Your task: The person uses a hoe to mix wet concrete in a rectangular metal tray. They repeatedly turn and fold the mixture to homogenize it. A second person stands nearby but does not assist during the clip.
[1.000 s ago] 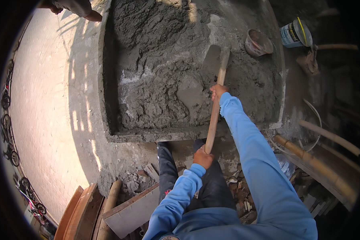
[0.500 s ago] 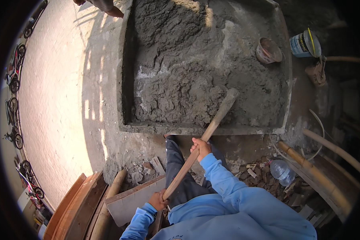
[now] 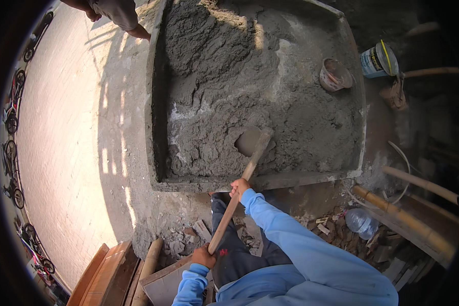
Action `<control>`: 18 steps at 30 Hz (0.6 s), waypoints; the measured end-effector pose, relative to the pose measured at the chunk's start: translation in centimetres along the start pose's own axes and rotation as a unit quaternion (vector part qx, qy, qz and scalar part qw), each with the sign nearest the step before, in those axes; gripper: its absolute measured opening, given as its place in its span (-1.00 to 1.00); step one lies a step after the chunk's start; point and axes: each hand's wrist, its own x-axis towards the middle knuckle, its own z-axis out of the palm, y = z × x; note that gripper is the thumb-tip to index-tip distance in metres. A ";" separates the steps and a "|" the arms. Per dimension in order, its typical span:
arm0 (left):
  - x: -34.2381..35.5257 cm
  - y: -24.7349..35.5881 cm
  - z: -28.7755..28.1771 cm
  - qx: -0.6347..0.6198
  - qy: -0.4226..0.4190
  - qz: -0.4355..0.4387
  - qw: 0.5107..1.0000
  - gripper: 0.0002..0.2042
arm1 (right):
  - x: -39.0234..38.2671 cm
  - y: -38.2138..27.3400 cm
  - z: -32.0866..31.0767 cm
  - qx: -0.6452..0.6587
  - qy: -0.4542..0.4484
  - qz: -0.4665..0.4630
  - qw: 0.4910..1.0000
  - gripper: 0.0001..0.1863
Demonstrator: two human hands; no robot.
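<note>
My right hand (image 3: 240, 186) is closed around the wooden handle (image 3: 253, 163) of a hoe, just outside the near edge of a shallow mixing trough (image 3: 360, 132). Lower down, my left hand (image 3: 204, 256) grips the handle near its bottom end, over my legs. The hoe's blade (image 3: 249, 142) sits partly buried in lumpy wet grey mortar (image 3: 209, 66) in the trough's near part. A small mortar-smeared bucket (image 3: 335, 76) stands inside the trough at the right.
A white bucket (image 3: 380, 61) stands right of the trough. Another person's arm (image 3: 120, 15) enters at top left. Planks (image 3: 94, 270), bamboo poles (image 3: 403, 219), rubble and a plastic jug (image 3: 361, 222) lie around me. Bicycles or motorbikes (image 3: 15, 191) line the paved yard's far left.
The hoe has come back toward me from deeper in the trough, its blade now near the front. Both my hands have moved left and lower than a second ago, still gripping the handle.
</note>
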 end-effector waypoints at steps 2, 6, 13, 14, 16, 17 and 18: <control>3.4 1.9 1.2 -0.014 0.014 -0.012 1.000 -0.61 | 4.5 -1.9 1.1 -0.031 0.053 -0.023 0.998 -0.85; 6.3 4.2 2.8 -0.054 0.003 0.036 0.998 -0.58 | 3.0 -5.0 -2.0 0.030 0.003 -0.084 0.996 -0.91; 24.5 29.4 8.2 -0.188 0.002 0.154 0.970 -0.51 | 1.5 -34.6 -9.5 -0.080 -0.017 -0.421 0.904 -0.59; 28.8 33.8 8.5 -0.230 0.020 0.177 0.957 -0.50 | 3.1 -39.4 -9.7 -0.132 0.018 -0.454 0.881 -0.54; 36.5 41.3 9.2 -0.280 0.090 0.231 0.928 -0.51 | 6.4 -46.8 -9.8 -0.210 0.095 -0.465 0.855 -0.54; 38.7 43.8 10.0 -0.315 0.017 0.173 0.933 -0.53 | 7.6 -49.2 -10.0 -0.253 0.101 -0.437 0.857 -0.57; 39.9 45.3 10.8 -0.368 -0.033 0.161 0.915 -0.56 | 8.4 -50.3 -10.4 -0.285 0.145 -0.437 0.840 -0.60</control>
